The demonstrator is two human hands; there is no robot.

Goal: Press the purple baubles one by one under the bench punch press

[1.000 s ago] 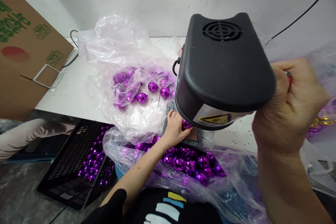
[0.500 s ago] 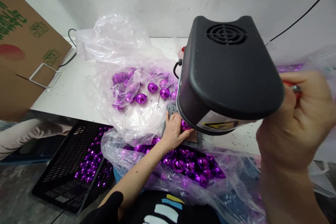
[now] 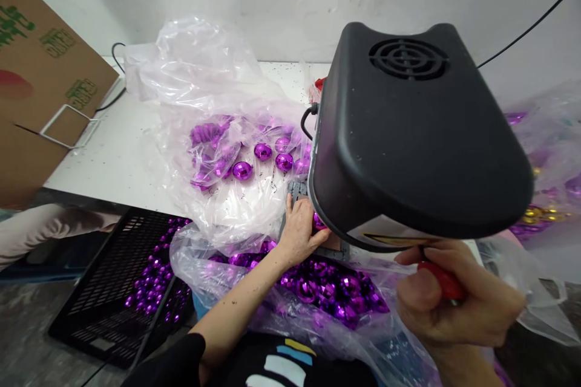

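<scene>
A black machine head (image 3: pixel 422 133) with a round vent on top covers much of the view. Beneath its left edge my left hand (image 3: pixel 299 227) is closed around a shiny purple mirror ball (image 3: pixel 318 222), on the machine's grey base (image 3: pixel 297 188). The machine hides part of this ball. At the lower right, my right hand (image 3: pixel 463 299) grips a red lever handle (image 3: pixel 442 282) below the front of the head. A clear plastic bag of purple mirror balls (image 3: pixel 327 290) lies in front of me, below my left hand.
Several purple balls (image 3: pixel 242 170) lie in a clear plastic bag (image 3: pixel 204 72) on the white table (image 3: pixel 122 151). A black crate (image 3: pixel 91 290) with purple pieces stands at lower left. A cardboard box (image 3: pixel 49 91) is at left, with a person's leg (image 3: pixel 49 230) below it.
My right hand has swung the lever down and toward me, from beside the machine head to below its front. My left hand stays on the ball. The view has shifted slightly.
</scene>
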